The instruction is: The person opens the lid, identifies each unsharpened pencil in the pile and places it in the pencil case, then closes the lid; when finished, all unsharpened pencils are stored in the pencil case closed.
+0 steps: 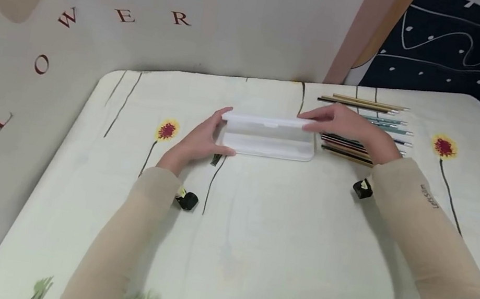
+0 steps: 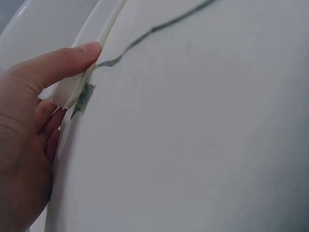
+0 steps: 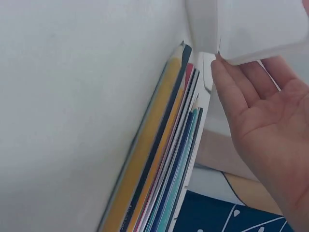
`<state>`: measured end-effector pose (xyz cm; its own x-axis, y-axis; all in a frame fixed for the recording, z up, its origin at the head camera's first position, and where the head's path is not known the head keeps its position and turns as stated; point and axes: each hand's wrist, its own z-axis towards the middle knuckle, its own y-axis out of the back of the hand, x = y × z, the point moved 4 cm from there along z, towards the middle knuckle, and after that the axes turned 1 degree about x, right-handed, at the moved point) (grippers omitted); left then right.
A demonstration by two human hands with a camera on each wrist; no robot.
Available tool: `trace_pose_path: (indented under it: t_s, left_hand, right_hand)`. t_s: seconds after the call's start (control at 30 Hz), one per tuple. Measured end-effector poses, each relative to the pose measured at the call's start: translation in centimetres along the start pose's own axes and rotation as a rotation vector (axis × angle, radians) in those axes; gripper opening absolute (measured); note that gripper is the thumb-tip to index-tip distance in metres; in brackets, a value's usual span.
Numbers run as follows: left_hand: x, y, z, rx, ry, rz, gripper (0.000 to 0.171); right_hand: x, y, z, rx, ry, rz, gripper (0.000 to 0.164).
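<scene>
Grips the open case with the left hand, thumb at the near rim. Pinches the raised lid near its right end with the right hand. Holds the case between 2 sets of fingers, over the cloth. Has pencils right of the right fingertips, partly under that wrist.

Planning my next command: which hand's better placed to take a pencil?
Likely the right hand: it touches the white pencil case but is nearer the pencils; the left hand grips the case's left end.
</scene>
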<state>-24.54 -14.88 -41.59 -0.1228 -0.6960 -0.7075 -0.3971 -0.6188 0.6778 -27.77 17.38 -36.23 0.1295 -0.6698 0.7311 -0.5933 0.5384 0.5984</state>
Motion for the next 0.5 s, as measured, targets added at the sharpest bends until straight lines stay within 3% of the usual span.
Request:
trace_pose_path:
  t_s: [0.23, 0.5]
  left_hand:
    - [0.2, 0.4, 0.2, -0.017, 0.031, 0.005, 0.113]
    - [0.1, -0.4, 0.3, -0.009, -0.004, -0.038, 0.112]
  right_hand:
    - [0.4, 1.9, 0.6, -0.172, -0.139, 0.158, 0.066]
    - [-0.9, 2.5, 1.0, -0.352, -0.190, 0.395, 0.058]
